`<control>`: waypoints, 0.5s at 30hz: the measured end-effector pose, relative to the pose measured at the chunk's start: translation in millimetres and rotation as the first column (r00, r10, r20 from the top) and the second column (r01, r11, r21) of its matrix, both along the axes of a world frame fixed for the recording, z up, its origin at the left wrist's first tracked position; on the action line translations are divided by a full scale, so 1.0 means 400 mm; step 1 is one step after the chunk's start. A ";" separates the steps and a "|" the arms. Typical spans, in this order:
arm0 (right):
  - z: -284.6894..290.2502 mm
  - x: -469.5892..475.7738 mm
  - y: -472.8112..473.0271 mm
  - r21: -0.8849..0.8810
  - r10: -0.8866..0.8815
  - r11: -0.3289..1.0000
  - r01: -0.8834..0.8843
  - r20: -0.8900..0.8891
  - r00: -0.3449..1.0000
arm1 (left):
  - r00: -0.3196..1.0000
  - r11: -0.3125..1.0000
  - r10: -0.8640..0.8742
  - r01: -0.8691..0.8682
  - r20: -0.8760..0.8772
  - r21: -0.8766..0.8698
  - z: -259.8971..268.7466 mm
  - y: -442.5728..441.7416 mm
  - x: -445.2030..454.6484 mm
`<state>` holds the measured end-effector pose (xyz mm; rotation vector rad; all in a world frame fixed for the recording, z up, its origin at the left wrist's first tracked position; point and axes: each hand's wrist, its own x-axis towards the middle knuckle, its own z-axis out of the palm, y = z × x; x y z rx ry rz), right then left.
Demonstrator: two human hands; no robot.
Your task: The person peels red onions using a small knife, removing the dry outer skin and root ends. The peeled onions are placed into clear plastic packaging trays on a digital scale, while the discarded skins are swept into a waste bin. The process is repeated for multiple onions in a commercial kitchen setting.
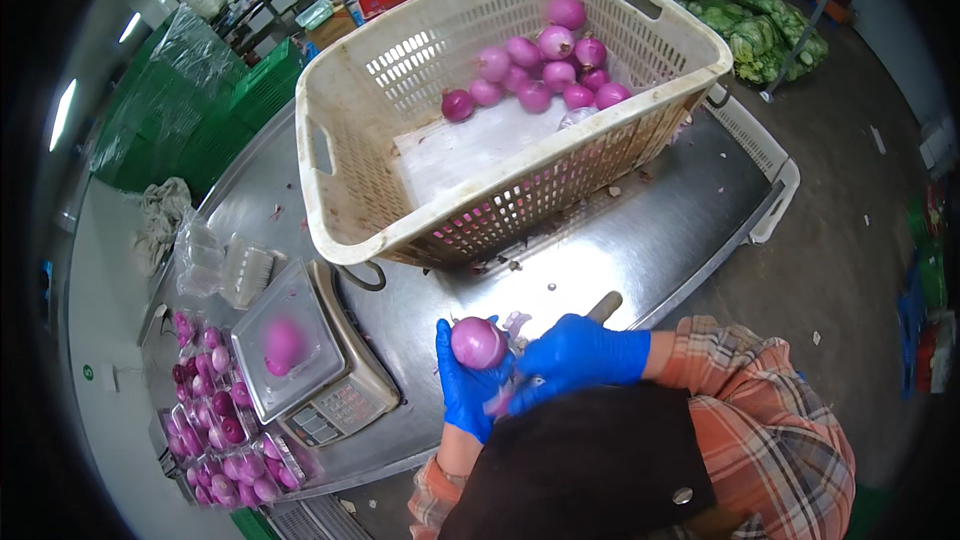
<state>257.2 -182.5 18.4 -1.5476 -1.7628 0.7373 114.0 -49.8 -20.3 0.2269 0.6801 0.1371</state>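
A peeled-looking red onion point(478, 343) rests in my left hand point(466, 390), which wears a blue glove. My right hand point(581, 352), also in a blue glove, is closed around a tool whose tan handle point(606, 307) sticks out behind the fist; its working end is hidden or blurred. Blurred pink skin point(499, 401) hangs between the two hands. Loose onion skin point(516, 322) lies on the steel table point(420, 315) just beyond them. To the left, a digital scale point(352, 397) bears a clear tray point(259, 334) with blurred red onions point(277, 365) on it.
A large white plastic basket point(352, 240) holding several red onions point(559, 76) stands across the table. Packed onions point(225, 427) line the left end, near clear plastic containers point(246, 270). Green crates point(195, 120) rise behind; bagged leafy vegetables point(757, 30) lie at far right.
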 end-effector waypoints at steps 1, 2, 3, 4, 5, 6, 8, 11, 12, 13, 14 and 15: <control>-0.028 -0.023 -0.014 0.110 0.051 0.992 -0.063 0.110 0.993 | 0.986 0.978 0.159 -0.149 -0.057 0.145 -0.009 0.001 0.013; -0.038 -0.029 -0.017 0.131 0.042 0.990 -0.056 0.110 0.993 | 0.981 0.973 0.195 -0.191 -0.018 0.128 -0.014 0.002 0.012; -0.041 -0.032 -0.019 0.149 0.027 0.988 -0.043 0.109 0.994 | 0.974 0.969 0.224 -0.225 0.019 0.106 -0.018 0.002 0.010; -0.035 -0.016 -0.006 0.158 -0.060 0.986 0.050 0.061 0.996 | 0.980 0.973 0.193 -0.198 0.050 0.123 -0.010 0.002 0.006; -0.028 0.005 0.010 0.163 -0.147 0.976 0.143 0.012 0.989 | 0.984 0.975 0.161 -0.171 0.080 0.140 0.005 0.000 0.000; -0.058 0.022 0.017 0.016 -0.221 0.975 0.220 0.023 0.975 | 0.987 0.979 0.117 -0.133 0.112 0.152 0.015 -0.004 0.002; -0.021 0.053 0.039 -0.232 -0.270 0.941 0.245 -0.082 0.959 | 0.985 0.977 0.111 -0.132 0.129 0.170 0.011 -0.008 -0.005; -0.014 0.065 0.057 -0.341 -0.298 0.909 0.239 -0.133 0.945 | 0.987 0.964 0.148 -0.159 0.067 0.214 0.009 -0.021 0.001; -0.014 0.065 0.055 -0.357 -0.298 0.905 0.231 -0.147 0.943 | 0.990 0.964 0.133 -0.140 0.049 0.227 0.016 -0.025 0.001; -0.015 0.063 0.053 -0.372 -0.298 0.901 0.222 -0.161 0.941 | 0.993 0.963 0.118 -0.122 0.031 0.239 0.020 -0.026 0.001; -0.023 0.061 0.049 -0.323 -0.288 0.918 0.229 -0.149 0.946 | 0.992 0.968 0.121 -0.125 0.034 0.218 0.019 -0.025 0.003; -0.039 0.054 0.044 -0.273 -0.276 0.934 0.232 -0.138 0.951 | 0.991 0.972 0.126 -0.131 0.036 0.197 0.016 -0.022 0.003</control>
